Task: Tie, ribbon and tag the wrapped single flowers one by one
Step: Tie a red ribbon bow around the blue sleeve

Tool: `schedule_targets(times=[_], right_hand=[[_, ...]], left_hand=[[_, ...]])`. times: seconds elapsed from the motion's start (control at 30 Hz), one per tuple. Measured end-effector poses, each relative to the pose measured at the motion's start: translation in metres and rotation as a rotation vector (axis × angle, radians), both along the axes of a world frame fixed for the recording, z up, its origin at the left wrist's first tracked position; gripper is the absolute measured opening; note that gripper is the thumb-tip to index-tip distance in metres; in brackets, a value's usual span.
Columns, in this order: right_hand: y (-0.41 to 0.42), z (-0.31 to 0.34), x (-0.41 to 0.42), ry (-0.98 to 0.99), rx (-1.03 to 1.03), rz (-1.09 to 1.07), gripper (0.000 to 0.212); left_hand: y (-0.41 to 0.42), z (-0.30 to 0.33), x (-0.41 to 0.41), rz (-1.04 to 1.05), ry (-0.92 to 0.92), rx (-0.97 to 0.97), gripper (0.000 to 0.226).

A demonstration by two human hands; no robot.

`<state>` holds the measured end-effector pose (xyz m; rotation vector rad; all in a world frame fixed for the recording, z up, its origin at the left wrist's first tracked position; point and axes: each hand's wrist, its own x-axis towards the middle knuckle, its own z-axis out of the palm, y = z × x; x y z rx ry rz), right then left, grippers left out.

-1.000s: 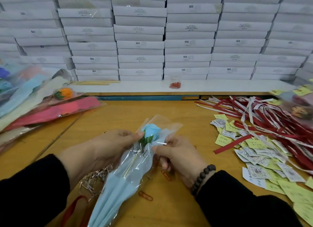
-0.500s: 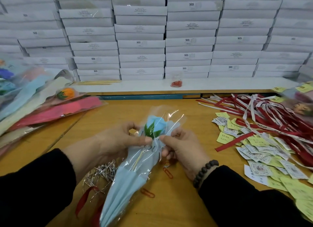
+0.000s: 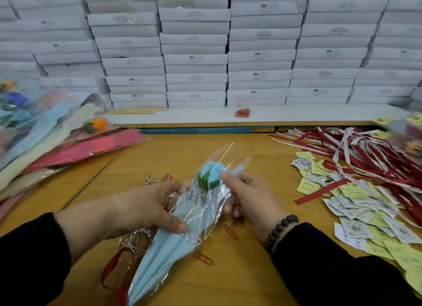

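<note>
Wrapped flower [image 3: 182, 216], blue bloom in clear sleeve, held above wooden table [image 3: 246, 271] between my hands. My left hand [image 3: 146, 209] grips sleeve at stem, thumb pressed on top. My right hand [image 3: 251, 198] pinches sleeve edge beside bloom, fingers curled under. Silver twist ties [image 3: 134, 236] and red ribbon [image 3: 114, 264] lie under left wrist. Orange paper clips [image 3: 203, 257] just below. Pile of tags [image 3: 356, 205] and ribbons [image 3: 374, 159] to right, wrapped flowers [image 3: 68, 145] stacked left, white boxes [image 3: 196, 59] behind.
</note>
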<state>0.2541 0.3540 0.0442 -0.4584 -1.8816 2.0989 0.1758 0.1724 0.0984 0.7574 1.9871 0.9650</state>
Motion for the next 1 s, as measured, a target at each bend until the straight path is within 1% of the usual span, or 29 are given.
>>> schedule_targets(times=[0.1, 0.17, 0.23, 0.3, 0.37, 0.5, 0.6, 0.67, 0.77, 0.87, 0.93, 1.0], right_hand=[[0.003, 0.002, 0.001, -0.003, 0.029, -0.050, 0.019], [0.003, 0.004, 0.003, 0.005, 0.041, -0.010, 0.019], [0.000, 0.005, 0.005, 0.005, 0.099, 0.057, 0.018], [-0.005, 0.005, 0.005, 0.022, 0.134, 0.104, 0.017], [-0.008, 0.004, 0.004, 0.051, 0.152, 0.124, 0.015], [-0.008, 0.005, 0.004, 0.026, 0.208, 0.107, 0.018], [-0.003, 0.006, 0.003, -0.022, 0.201, 0.015, 0.023], [0.001, 0.006, 0.002, -0.031, 0.155, -0.062, 0.025], [0.005, 0.009, 0.002, -0.021, 0.101, -0.151, 0.021], [0.012, 0.011, -0.001, -0.020, 0.123, -0.220, 0.021], [0.017, 0.009, -0.003, -0.021, 0.134, -0.217, 0.032], [0.016, 0.012, -0.004, -0.035, 0.136, -0.187, 0.046]], left_hand=[[-0.001, -0.001, 0.000, -0.012, -0.098, -0.002, 0.052], [0.001, 0.001, 0.003, 0.031, -0.059, -0.043, 0.052], [0.009, -0.002, -0.002, 0.158, 0.014, -0.037, 0.059], [0.021, -0.004, -0.009, 0.329, -0.006, 0.054, 0.056], [0.033, -0.003, -0.015, 0.423, -0.051, 0.117, 0.051], [0.053, -0.003, -0.021, 0.464, -0.157, 0.249, 0.031], [0.062, -0.002, -0.019, 0.497, -0.197, 0.334, 0.017], [0.065, -0.001, -0.016, 0.516, -0.223, 0.375, 0.006], [0.068, -0.001, -0.012, 0.504, -0.217, 0.376, 0.008], [0.068, -0.002, -0.007, 0.481, -0.222, 0.391, 0.009], [0.067, -0.003, -0.007, 0.490, -0.221, 0.414, 0.010], [0.065, -0.003, -0.005, 0.490, -0.221, 0.423, 0.013]])
